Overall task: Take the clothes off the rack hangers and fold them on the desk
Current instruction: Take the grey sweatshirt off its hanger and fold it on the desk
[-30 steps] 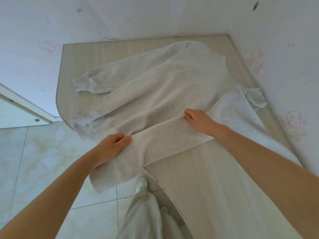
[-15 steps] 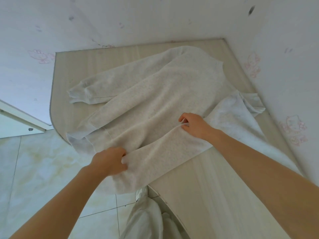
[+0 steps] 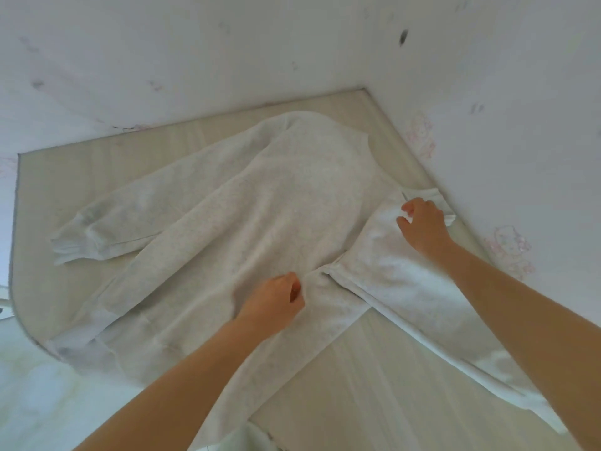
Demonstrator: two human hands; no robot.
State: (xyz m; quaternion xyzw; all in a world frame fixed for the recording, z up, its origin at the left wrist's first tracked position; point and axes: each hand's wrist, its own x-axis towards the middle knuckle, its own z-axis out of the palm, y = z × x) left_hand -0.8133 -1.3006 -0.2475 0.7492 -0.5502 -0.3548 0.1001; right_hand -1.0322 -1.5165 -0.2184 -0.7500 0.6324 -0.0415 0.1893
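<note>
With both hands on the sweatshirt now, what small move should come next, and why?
Probably the right hand should carry the right sleeve inward across the sweatshirt body, while the left hand pins the fold line. That sleeve lies out toward the wall and the desk edge, not yet folded in.

A home is indicated, most likely a bedroom or child's room. White walls (image 3: 227,53) meeting in a corner at the upper right of the frame are marked with faint pink cartoon stickers (image 3: 507,249) and scuffs. A pale wood-grain desk (image 3: 374,379) is fitted into that corner, and glossy marbled floor tiles (image 3: 39,402) are seen at the lower left.
</note>
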